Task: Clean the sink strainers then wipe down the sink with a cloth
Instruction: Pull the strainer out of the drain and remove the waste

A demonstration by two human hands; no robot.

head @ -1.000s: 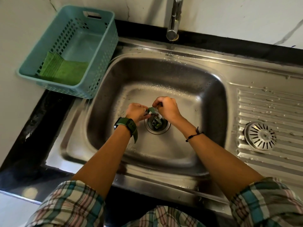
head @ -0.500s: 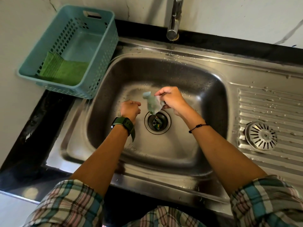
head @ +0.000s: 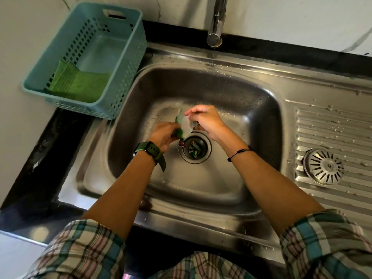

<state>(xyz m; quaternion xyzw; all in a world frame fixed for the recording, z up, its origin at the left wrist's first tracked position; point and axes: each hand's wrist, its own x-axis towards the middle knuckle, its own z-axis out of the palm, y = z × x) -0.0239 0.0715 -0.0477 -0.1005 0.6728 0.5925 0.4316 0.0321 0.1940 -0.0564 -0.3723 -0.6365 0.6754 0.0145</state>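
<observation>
Both my hands are low in the steel sink basin [head: 231, 101], just left of the open drain [head: 194, 148]. My right hand [head: 205, 120] pinches a crumpled, pale green, wet wrapper scrap [head: 184, 125]. My left hand [head: 162, 134] grips the lower, darker green end of the same scrap. More coloured bits of litter [head: 193, 151] lie down in the drain. A round slotted metal strainer [head: 323, 167] rests upside on the ribbed drainboard at the right. A folded green cloth [head: 78, 84] lies in the teal basket.
The teal plastic basket [head: 124, 63] stands on the black counter at the sink's back left. A chrome tap [head: 216, 23] rises behind the basin. Water drops dot the drainboard [head: 332, 125] and sink rim. The counter's front edge runs along my plaid sleeves.
My right hand lifted the wrapper scrap up out of the drain and away to the left. My left hand then came back in and took hold of its lower end.
</observation>
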